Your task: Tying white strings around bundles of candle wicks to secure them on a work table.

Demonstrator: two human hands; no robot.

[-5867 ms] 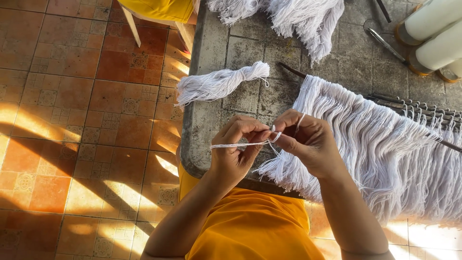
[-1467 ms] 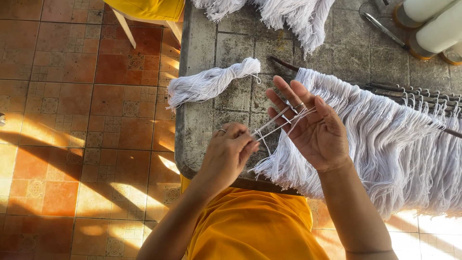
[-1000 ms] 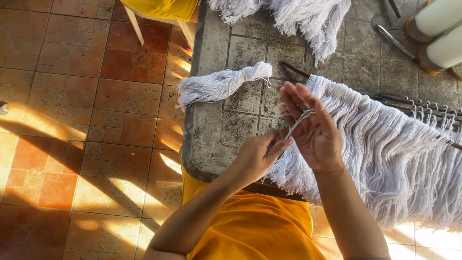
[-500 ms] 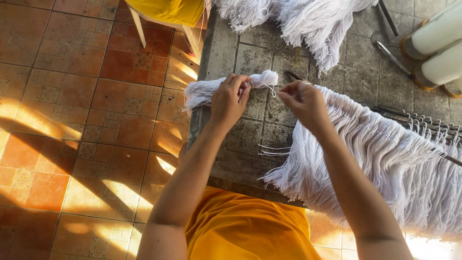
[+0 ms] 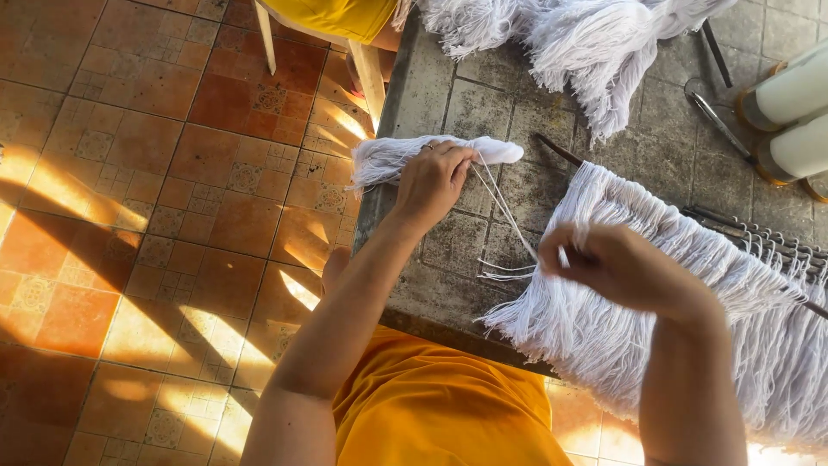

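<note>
left hand (image 5: 438, 177) pressed down on white yarn bundle (image 5: 388, 158), fingers curled over its middle, pinning it to grey table (image 5: 423, 82). bundle at table's left edge, loose ends hanging just over that edge. right hand (image 5: 617, 267) closed in pinch on a few white strands (image 5: 504, 211), drawn taut from bundle's knotted end toward the hand. right hand above white fringe piece (image 5: 673, 285), which hangs on dark rod (image 5: 559, 150) and spills over table's near edge. more short strand ends (image 5: 500, 269) flat on table just left of fringe. second white yarn heap (image 5: 586, 43) at table's far side. two white spools (image 5: 793, 116) and scissors (image 5: 714, 116) at table's far right. orange tile floor (image 5: 155, 216) left of table.
</note>
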